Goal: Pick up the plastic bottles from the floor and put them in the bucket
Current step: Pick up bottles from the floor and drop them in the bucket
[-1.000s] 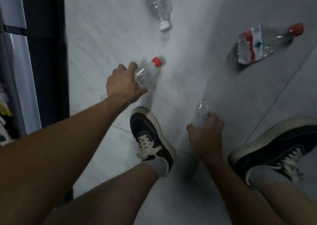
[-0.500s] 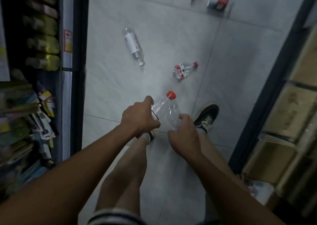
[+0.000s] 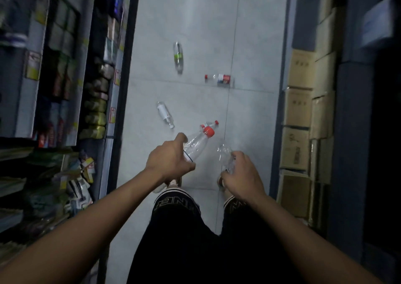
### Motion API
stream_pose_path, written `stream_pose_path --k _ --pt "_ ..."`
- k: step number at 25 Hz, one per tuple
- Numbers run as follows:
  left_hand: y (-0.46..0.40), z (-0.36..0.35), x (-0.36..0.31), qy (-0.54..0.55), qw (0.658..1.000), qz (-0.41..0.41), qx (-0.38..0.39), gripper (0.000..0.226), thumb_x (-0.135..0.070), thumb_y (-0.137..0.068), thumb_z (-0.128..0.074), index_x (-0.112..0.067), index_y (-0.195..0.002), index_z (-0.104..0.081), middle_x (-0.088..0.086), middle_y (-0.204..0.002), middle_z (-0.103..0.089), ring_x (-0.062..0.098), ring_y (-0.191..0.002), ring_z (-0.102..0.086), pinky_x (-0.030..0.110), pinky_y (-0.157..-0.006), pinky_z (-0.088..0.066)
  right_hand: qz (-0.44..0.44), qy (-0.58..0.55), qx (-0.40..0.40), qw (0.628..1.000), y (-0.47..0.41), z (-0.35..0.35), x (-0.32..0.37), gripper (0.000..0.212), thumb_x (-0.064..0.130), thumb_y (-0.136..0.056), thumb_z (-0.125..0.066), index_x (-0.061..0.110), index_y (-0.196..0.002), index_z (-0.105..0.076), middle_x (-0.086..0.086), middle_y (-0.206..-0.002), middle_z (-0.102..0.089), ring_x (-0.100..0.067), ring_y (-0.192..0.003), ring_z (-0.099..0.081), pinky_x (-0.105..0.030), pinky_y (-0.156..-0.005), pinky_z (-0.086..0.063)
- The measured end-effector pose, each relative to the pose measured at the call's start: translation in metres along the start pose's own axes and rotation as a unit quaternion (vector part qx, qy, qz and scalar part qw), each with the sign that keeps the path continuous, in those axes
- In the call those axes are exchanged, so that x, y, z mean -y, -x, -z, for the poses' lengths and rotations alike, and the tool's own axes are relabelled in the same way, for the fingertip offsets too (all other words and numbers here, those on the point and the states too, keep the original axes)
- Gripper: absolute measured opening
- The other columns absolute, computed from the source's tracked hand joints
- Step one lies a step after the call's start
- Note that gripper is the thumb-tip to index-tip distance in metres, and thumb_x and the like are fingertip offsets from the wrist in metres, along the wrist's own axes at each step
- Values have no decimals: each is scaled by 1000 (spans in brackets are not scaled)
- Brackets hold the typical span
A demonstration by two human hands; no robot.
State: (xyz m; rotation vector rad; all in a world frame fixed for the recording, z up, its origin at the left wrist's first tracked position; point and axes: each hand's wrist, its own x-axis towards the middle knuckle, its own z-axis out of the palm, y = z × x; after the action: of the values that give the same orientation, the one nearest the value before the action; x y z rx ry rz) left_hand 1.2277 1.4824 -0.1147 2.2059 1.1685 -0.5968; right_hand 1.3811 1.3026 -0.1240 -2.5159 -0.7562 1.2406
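My left hand (image 3: 169, 161) grips a clear plastic bottle with a red cap (image 3: 197, 141), its neck pointing up and right. In my right hand (image 3: 239, 176) is a crumpled clear bottle (image 3: 225, 155) whose cap I cannot see. On the grey tiled floor lie more bottles: a red-capped one (image 3: 213, 123) half hidden behind the held bottle, a white-labelled one (image 3: 165, 114), a red-labelled one (image 3: 219, 78) and a green-labelled one (image 3: 178, 56) farthest off. No bucket is in view.
I stand in a narrow aisle. Stocked shelves (image 3: 65, 88) line the left side and stacked cardboard boxes (image 3: 303, 132) line the right. The tiled floor (image 3: 195, 12) runs on ahead between them. My legs in black shorts (image 3: 195, 240) fill the bottom.
I have risen from a crouch with a bottle lifted off the floor in each hand. The view now looks down from standing height, showing more of the aisle and a farther green-labelled bottle.
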Motion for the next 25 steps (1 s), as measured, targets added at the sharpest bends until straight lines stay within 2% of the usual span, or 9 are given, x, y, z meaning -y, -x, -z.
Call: stream_pose_path --k 4,7,12,16,18,21,23,25 --pt "28 24 22 -27 997 -63 -25 75 -60 -58 -69 -37 -124 -40 -8 -78 -52 22 -64 -53 26 -48 -30 -2 19 -33 999 52 -6 8 65 46 -77 -67 26 -135 -44 2 -125 -54 -22 -112 -55 -42 -90 -52" --pt "43 36 50 -53 992 -113 -22 75 -61 -60 -69 -37 -124 -39 -8 -76 -55 18 -60 -53 26 -47 -31 -54 0 -77 996 93 -32 9 64 46 -79 -65 25 -135 -44 0 -127 -53 -24 -114 -55 -43 -90 -53" --pt "70 54 78 -132 978 -159 28 75 -58 -65 -73 -34 -127 -39 -2 -84 -63 22 -67 -60 29 -51 -38 -143 -75 -126 979 181 -89 2 59 42 -79 -62 24 -133 -46 -2 -127 -54 -26 -112 -55 -41 -87 -50" --pt "99 40 60 -179 956 -232 31 75 -57 -63 -74 -33 -126 -40 -2 -83 -60 21 -66 -56 29 -54 -36 -211 -164 -182 946 253 -137 -9 61 43 -78 -60 27 -136 -45 0 -130 -53 -25 -118 -54 -41 -91 -50" --pt "118 20 43 -210 934 -287 46 74 -56 -63 -73 -31 -125 -41 -3 -80 -60 22 -67 -57 30 -56 -40 -244 -204 -206 925 287 -164 -19 61 40 -81 -63 26 -138 -45 -1 -132 -52 -26 -121 -54 -40 -94 -49" --pt "159 -22 9 -276 883 -372 72 74 -59 -61 -69 -31 -123 -42 -3 -79 -59 22 -68 -57 32 -58 -45 -300 -279 -253 876 349 -213 -36 60 34 -81 -64 23 -137 -47 -2 -133 -53 -27 -124 -53 -38 -96 -48" --pt "192 -54 -13 -318 848 -417 83 75 -61 -59 -68 -33 -123 -42 2 -86 -65 26 -70 -58 33 -61 -46 -342 -325 -288 834 390 -247 -45 60 34 -80 -62 22 -137 -48 -3 -133 -54 -27 -124 -53 -38 -97 -48" --pt "236 -93 -35 -364 792 -480 101 73 -56 -59 -70 -33 -123 -44 1 -83 -65 26 -69 -59 32 -61 -46 -398 -372 -328 772 439 -287 -51 62 36 -81 -60 22 -140 -47 -2 -135 -53 -26 -124 -52 -39 -99 -48"
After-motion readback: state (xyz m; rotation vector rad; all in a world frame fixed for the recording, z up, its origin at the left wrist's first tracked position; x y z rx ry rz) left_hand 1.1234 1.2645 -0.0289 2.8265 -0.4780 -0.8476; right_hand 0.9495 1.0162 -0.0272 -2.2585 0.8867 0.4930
